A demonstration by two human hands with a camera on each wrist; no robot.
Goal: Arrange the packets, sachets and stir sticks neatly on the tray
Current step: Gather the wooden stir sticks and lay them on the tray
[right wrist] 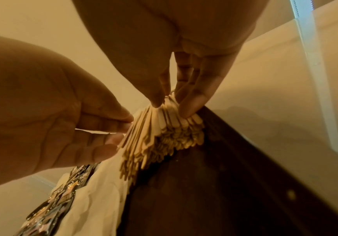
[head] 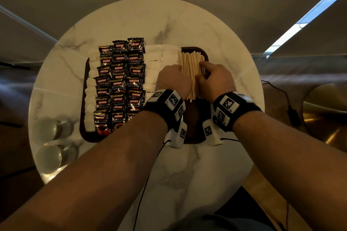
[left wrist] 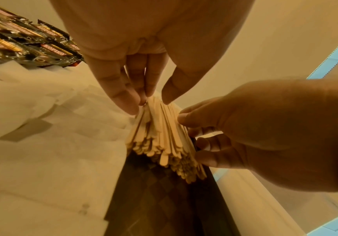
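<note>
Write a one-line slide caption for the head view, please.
Both hands, left hand and right hand, square up the stir sticks on the tray.

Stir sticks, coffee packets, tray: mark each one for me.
stir sticks [head: 191, 73], head view, middle of the bundle.
coffee packets [head: 118, 84], head view, centre of the block.
tray [head: 194, 118], head view, bare dark floor.
</note>
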